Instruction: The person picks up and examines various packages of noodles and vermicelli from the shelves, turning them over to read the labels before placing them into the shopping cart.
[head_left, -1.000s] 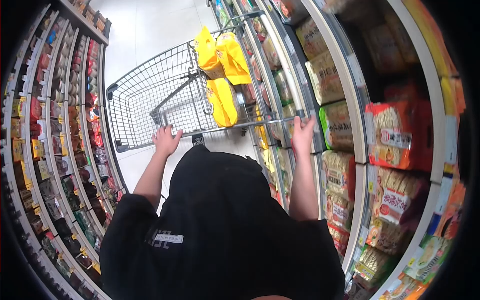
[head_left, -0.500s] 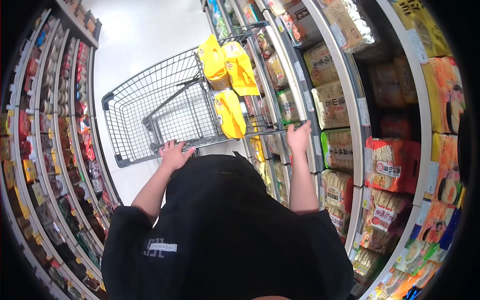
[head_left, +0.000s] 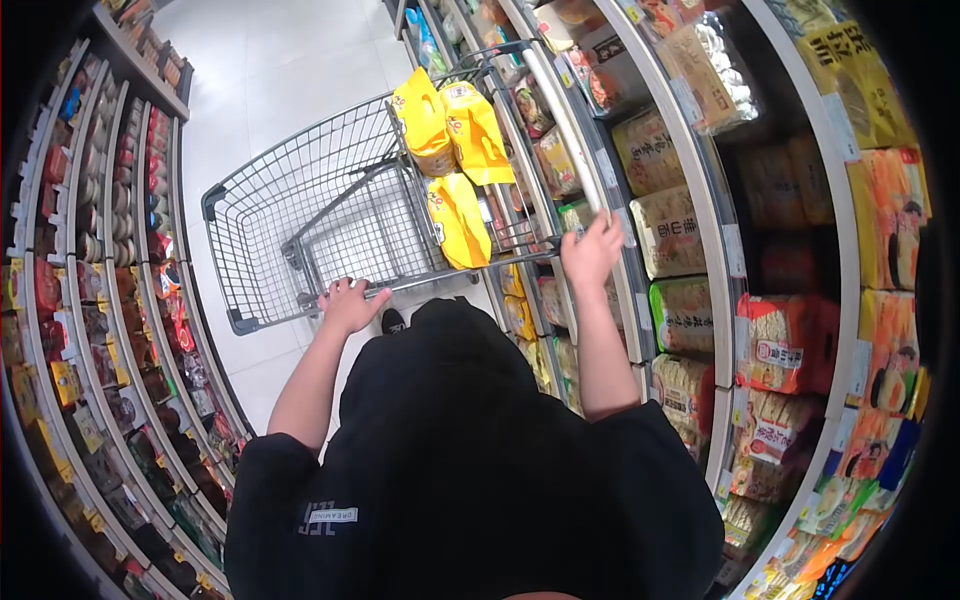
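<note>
A grey wire shopping cart (head_left: pixel 300 150) stands sideways in front of me, its basket toward the left. My left hand (head_left: pixel 350 303) grips the near side rim, fingers curled over it and thumb along the bar. My right hand (head_left: pixel 592 252) is closed round the near end of the pale cart handle (head_left: pixel 565 130). Three yellow bags stand at the handle end of the cart: an upper left bag (head_left: pixel 420 112), an upper right bag (head_left: pixel 476 135) and a lower bag (head_left: pixel 459 222). Neither hand touches the bags.
Close on the right, a shelf (head_left: pixel 720 230) holds packs of dried noodles, including a red pack (head_left: pixel 785 342). Another stocked shelf (head_left: pixel 110 270) runs along the left. Pale floor tiles (head_left: pixel 280 60) lie beyond the cart, and my dark shoe (head_left: pixel 393 320) shows below it.
The shelves on both sides have slid down the view, while the cart keeps nearly the same place. My right hand sits slightly higher on the handle. My shoe has come into sight.
</note>
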